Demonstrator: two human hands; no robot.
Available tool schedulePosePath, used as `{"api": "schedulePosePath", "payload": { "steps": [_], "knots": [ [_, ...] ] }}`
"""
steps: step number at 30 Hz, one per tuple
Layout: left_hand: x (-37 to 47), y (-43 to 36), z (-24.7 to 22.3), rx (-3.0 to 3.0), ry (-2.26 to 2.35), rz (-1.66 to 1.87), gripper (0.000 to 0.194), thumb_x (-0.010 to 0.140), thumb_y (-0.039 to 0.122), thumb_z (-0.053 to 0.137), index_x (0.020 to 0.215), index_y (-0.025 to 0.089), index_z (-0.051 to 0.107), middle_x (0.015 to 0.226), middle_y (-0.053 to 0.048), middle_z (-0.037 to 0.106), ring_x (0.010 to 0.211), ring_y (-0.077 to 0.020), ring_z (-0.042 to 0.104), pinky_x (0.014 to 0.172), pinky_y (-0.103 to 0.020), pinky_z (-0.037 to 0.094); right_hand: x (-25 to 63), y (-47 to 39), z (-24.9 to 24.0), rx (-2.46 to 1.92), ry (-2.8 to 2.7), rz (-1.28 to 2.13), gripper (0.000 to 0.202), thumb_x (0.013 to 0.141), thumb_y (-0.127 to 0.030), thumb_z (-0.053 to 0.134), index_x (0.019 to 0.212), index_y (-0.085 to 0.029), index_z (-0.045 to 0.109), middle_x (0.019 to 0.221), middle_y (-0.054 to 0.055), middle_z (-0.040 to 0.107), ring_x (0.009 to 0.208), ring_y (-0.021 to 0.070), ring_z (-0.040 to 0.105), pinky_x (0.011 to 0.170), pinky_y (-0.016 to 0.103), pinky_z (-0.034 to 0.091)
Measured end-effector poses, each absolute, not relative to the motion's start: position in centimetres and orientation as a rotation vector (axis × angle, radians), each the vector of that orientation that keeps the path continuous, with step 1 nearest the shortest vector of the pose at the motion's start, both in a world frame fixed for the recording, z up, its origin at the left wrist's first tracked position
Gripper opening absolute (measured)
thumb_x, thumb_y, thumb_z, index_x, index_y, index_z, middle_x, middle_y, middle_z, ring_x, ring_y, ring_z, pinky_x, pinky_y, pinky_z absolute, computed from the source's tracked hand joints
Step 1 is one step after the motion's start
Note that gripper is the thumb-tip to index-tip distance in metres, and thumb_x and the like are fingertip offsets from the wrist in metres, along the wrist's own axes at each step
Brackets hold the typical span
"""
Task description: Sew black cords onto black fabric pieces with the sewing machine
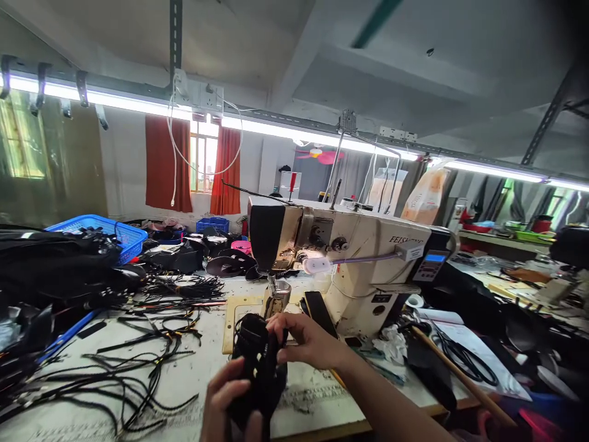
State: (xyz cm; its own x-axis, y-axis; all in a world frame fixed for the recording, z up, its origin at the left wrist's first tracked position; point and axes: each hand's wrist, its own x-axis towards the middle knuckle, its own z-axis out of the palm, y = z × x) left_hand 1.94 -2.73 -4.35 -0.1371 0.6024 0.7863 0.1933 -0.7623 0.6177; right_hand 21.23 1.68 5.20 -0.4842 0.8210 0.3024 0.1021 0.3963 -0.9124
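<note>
Both of my hands hold a dark black sewn piece (262, 374) with a few small pale spots on it; its exact kind is hard to make out. From below left, my left hand (224, 396) grips its side with curled fingers. My right hand (306, 341) pinches the upper right edge between thumb and fingers. Just beyond the piece stands the post of a cream sewing machine (363, 270), under the needle area. The machine's lamp (316, 264) is lit. Part of the piece is hidden by my fingers.
Black cords (151, 362) lie spread on the left of the worktable (317, 405). Behind them are black pieces and a blue basket (133, 245). A wooden stick (460, 374), papers (488, 362) and a coiled black cord (469, 356) lie to the right.
</note>
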Motion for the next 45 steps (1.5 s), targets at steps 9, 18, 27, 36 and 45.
{"api": "schedulePosePath", "payload": {
  "steps": [9, 18, 27, 36, 45],
  "knots": [
    [0.0, 6.6, 4.9, 1.871, 0.727, 0.842, 0.052, 0.084, 0.069, 0.048, 0.088, 0.018, 0.060, 0.082, -0.001, 0.055, 0.080, -0.0167, 0.050, 0.073, -0.026, 0.042, 24.3, 2.4, 4.0, -0.567, -1.662, 1.139, 0.037, 0.081, -0.043, 0.075, 0.082, -0.022, 0.044, 0.095, 0.005, 0.069, 0.094, 0.0163, 0.064, 0.081, 0.030, 0.049],
    [5.7, 11.0, 3.5, 1.924, 0.870, 0.761, 0.036, 0.083, 0.054, 0.050, 0.076, 0.018, 0.052, 0.074, 0.002, 0.051, 0.073, -0.0153, 0.046, 0.068, -0.026, 0.036, 26.4, 6.1, -2.8, -0.886, -1.790, 0.552, 0.045, 0.083, -0.015, 0.063, 0.125, -0.023, 0.049, 0.089, 0.000, 0.063, 0.060, 0.0078, 0.058, 0.055, 0.018, 0.047],
    [8.1, 15.5, 3.2, 1.958, 1.016, 0.723, 0.038, 0.081, 0.052, 0.050, 0.071, 0.017, 0.060, 0.071, -0.001, 0.059, 0.073, -0.0191, 0.052, 0.069, -0.029, 0.039, 27.4, 9.6, -2.3, -0.643, -1.871, -0.514, 0.028, 0.091, -0.010, 0.057, 0.115, -0.018, 0.068, 0.102, 0.012, 0.070, 0.090, 0.0196, 0.066, 0.073, 0.033, 0.057],
    [9.4, 17.4, 4.6, 1.746, 0.966, 0.691, 0.036, 0.075, 0.042, 0.055, 0.089, 0.016, 0.077, 0.093, -0.005, 0.078, 0.100, -0.0283, 0.066, 0.092, -0.035, 0.047, 27.9, 11.6, -1.2, -0.487, -1.979, -0.663, 0.021, 0.094, -0.010, 0.051, 0.105, -0.008, 0.069, 0.087, 0.013, 0.075, 0.083, 0.0227, 0.072, 0.069, 0.037, 0.063],
    [9.2, 17.6, 4.1, 1.613, 1.007, 0.693, 0.035, 0.075, 0.042, 0.060, 0.092, 0.018, 0.078, 0.095, -0.003, 0.079, 0.101, -0.0284, 0.068, 0.091, -0.033, 0.050, 27.6, 11.4, 0.0, -0.554, -1.976, -0.732, 0.012, 0.089, -0.009, 0.059, 0.094, -0.011, 0.070, 0.080, 0.009, 0.077, 0.073, 0.0199, 0.074, 0.074, 0.034, 0.065]
  ]
}}
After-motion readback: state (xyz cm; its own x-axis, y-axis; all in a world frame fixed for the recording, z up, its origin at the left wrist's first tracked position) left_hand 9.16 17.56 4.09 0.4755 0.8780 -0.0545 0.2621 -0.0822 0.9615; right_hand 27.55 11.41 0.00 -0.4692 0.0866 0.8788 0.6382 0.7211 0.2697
